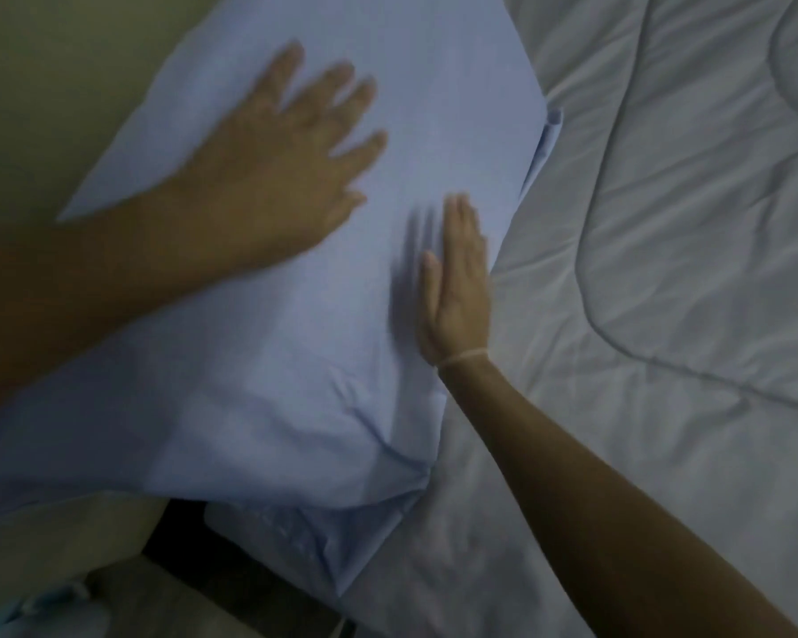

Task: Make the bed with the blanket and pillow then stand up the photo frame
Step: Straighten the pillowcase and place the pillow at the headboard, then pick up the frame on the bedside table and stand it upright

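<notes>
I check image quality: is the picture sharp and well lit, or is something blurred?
Head view: dim light overall; left hand and right hand smeared by motion blur on the blue pillow; right hand casts a dark shadow; white blanket fairly sharp.

Left hand (pixel 277 172) flat, palm down, fingers spread and straight, forearm entering bare from the left edge. Right hand (pixel 457 287) set on edge, fingers straight and held together, thumb side up, blurred. Thin pale band round the right wrist; bare right forearm reaching in from lower right.
</notes>
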